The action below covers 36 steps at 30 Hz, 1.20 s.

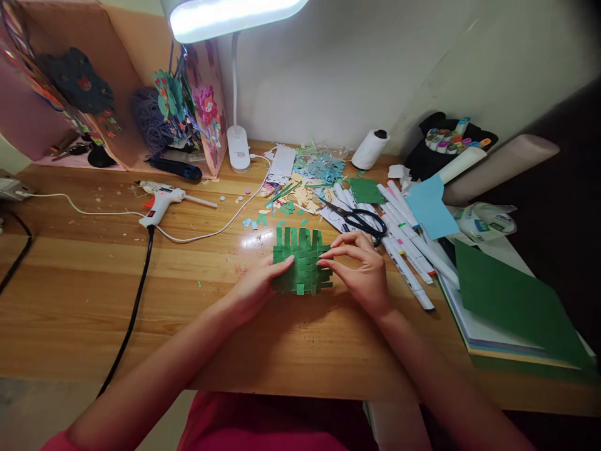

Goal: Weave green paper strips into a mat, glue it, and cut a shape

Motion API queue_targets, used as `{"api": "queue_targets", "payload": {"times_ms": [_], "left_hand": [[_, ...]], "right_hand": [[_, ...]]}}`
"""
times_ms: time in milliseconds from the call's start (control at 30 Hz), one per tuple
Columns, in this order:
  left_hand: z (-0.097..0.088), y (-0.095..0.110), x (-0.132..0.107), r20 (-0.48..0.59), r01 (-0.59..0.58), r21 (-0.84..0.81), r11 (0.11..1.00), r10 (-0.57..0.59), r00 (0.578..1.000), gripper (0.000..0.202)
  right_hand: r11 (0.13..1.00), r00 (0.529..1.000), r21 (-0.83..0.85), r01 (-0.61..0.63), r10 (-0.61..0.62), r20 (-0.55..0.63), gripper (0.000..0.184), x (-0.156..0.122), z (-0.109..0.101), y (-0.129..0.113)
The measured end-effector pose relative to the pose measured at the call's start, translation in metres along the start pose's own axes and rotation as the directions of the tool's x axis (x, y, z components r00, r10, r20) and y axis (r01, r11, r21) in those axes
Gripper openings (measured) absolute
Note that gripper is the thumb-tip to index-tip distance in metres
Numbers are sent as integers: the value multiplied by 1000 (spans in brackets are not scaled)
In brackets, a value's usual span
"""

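A small mat of woven green paper strips [301, 266] is held up just above the wooden table, with loose strip ends sticking out at its top and right edges. My left hand [258, 285] grips its left side, thumb on the front and the other fingers hidden behind. At the right edge, my right hand [364, 269] pinches the end of a strip between thumb and fingertips. Black-handled scissors [359, 220] lie just beyond my right hand, on top of several white markers [406, 260].
Paper scraps [305, 188] litter the table's back. A glue gun [162, 202] with a black cord lies left, near a utility knife [173, 168]. A lamp [239, 149] and thread spool [370, 150] stand behind. Green paper [516, 300] tops a sheet stack at right.
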State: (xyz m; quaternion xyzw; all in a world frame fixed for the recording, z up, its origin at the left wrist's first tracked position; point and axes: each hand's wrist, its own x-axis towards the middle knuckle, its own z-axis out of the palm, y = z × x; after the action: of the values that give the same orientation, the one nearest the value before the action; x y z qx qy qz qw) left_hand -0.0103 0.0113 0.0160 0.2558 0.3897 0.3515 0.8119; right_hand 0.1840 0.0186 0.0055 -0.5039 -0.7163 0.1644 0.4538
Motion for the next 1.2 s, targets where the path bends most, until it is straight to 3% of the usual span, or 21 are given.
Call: {"api": "queue_targets", "payload": {"times_ms": [333, 700, 867, 1033, 1200], "left_hand": [[0, -6, 2, 39, -6, -12, 1000, 7, 999, 27], [-4, -11, 6, 33, -25, 19, 999, 24, 999, 31], [-2, -10, 2, 83, -39, 70, 997, 33, 996, 35], [-3, -9, 2, 79, -33, 78, 996, 27, 997, 37], [-7, -13, 5, 57, -11, 119, 993, 4, 998, 34]], "right_hand": [[1000, 1000, -28, 5, -6, -27, 7, 0, 1, -3], [990, 987, 129, -49, 67, -146, 3, -1, 1, -2], [999, 996, 26, -19, 21, -83, 3, -2, 3, -2], [988, 994, -112, 108, -111, -20, 5, 0, 2, -2], [994, 993, -54, 95, -98, -60, 5, -1, -4, -9]]}}
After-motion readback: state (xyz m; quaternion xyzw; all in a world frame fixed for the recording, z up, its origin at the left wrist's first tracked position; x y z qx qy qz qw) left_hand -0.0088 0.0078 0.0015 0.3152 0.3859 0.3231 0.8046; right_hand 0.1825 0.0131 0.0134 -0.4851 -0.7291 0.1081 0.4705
